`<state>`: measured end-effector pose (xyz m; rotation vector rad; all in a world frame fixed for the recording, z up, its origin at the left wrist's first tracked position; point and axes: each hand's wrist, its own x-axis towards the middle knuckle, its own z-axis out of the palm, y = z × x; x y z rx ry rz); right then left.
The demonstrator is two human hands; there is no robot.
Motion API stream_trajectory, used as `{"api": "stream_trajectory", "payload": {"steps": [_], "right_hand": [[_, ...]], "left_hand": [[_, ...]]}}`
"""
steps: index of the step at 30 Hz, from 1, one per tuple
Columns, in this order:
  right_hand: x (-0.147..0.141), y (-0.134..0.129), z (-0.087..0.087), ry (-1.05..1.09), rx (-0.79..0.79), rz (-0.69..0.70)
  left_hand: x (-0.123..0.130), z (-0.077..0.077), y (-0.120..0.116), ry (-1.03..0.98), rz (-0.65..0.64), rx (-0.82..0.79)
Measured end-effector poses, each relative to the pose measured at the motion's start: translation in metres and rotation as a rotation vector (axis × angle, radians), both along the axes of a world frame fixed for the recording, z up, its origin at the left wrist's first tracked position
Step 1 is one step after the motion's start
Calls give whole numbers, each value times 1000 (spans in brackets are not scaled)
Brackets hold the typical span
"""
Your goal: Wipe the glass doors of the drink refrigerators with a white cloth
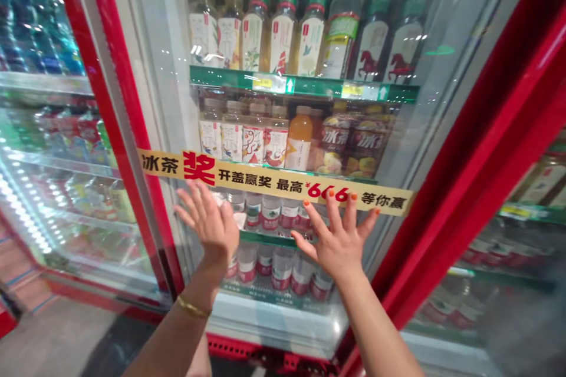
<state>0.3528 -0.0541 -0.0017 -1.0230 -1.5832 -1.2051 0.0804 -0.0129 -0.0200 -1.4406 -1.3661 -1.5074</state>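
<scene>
My left hand (211, 221) is raised before a glass fridge door (172, 70), fingers stretched out just below the left end of a yellow banner strip (283, 181). A small white scrap (239, 220) shows beside its thumb; whether it is held, I cannot tell. Fingers spread wide, my right hand (340, 247) is at the same door, its orange-nailed fingertips overlapping the strip's lower edge near the red digits. Nothing shows in this hand. Actual contact with the glass cannot be made out for either hand. A gold bracelet (193, 307) circles my left wrist.
Bottled drinks (283, 38) stand on green-edged shelves (305, 83) behind the glass. Red frames border the door, with a thick red post (460, 159) at right. Another drinks fridge (71, 129) stands at left, more shelves (530, 215) at right. Grey floor (57, 336) shows lower left.
</scene>
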Motion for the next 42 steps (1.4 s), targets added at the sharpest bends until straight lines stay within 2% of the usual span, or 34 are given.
{"api": "stream_trajectory", "payload": {"steps": [2, 3, 4, 6, 8, 9, 10, 11, 12, 14, 16, 17, 18, 19, 20, 22, 24, 25, 26, 27, 28, 30, 32, 33, 34, 35, 36, 38, 40, 42], "right_hand": [[3, -3, 1, 22, -8, 77], [6, -5, 2, 32, -9, 133], [10, -7, 1, 44, -13, 189], [18, -11, -2, 75, -27, 265], [28, -15, -10, 106, -34, 266], [31, -15, -16, 115, -34, 243], [35, -15, -22, 119, -30, 213], [37, -14, -28, 114, -21, 185], [38, -13, -35, 100, -3, 166], [40, -10, -46, 67, 49, 167], [41, -6, -54, 44, 108, 211], [42, -5, -57, 44, 125, 236], [44, -3, -60, 49, 130, 257], [45, -2, -62, 54, 131, 274], [47, -1, -65, 56, 131, 287], [50, 0, -69, 61, 134, 306], [52, 1, -73, 77, 137, 318], [52, 1, -74, 91, 133, 322], [52, 1, -75, 103, 125, 325], [52, 1, -75, 110, 120, 333], [51, 1, -75, 111, 117, 341], [49, 1, -73, 107, 127, 354], [47, 0, -70, 120, 144, 346], [47, 0, -68, 134, 149, 334], [46, -1, -67, 149, 149, 320], [46, -1, -66, 158, 149, 311], [46, -1, -66, 162, 148, 308], [47, -2, -64, 156, 148, 316], [49, -3, -63, 139, 151, 324], [50, -4, -63, 118, 146, 322]], "left_hand": [[41, 22, -1, 65, -54, -20], [63, 24, -5, 165, -93, -18], [82, 19, -10, 296, -137, -3], [104, -5, -22, 549, -216, 46], [99, -30, -29, 691, -261, 86], [88, -36, -30, 704, -258, 98], [74, -36, -28, 675, -234, 98], [60, -29, -26, 613, -200, 82], [49, -15, -22, 530, -167, 56], [41, 26, -14, 349, -130, -8], [60, 68, -9, 247, -153, -30], [78, 82, -9, 251, -175, -12], [98, 90, -10, 293, -192, 15], [118, 89, -13, 372, -208, 46], [136, 82, -17, 480, -220, 75], [155, 51, -25, 736, -235, 114], [146, 19, -31, 923, -244, 134], [132, 9, -31, 966, -246, 139], [115, 6, -28, 967, -243, 139], [96, 11, -24, 923, -236, 130], [79, 24, -19, 842, -226, 108], [57, 64, -9, 620, -204, 40], [60, 104, -5, 430, -199, -19], [72, 118, -6, 393, -201, -27], [88, 125, -9, 399, -201, -17], [106, 124, -12, 447, -202, 8], [124, 116, -16, 529, -206, 42], [149, 88, -22, 740, -243, 109], [146, 55, -25, 878, -269, 126], [110, 35, -22, 877, -257, 98]]}}
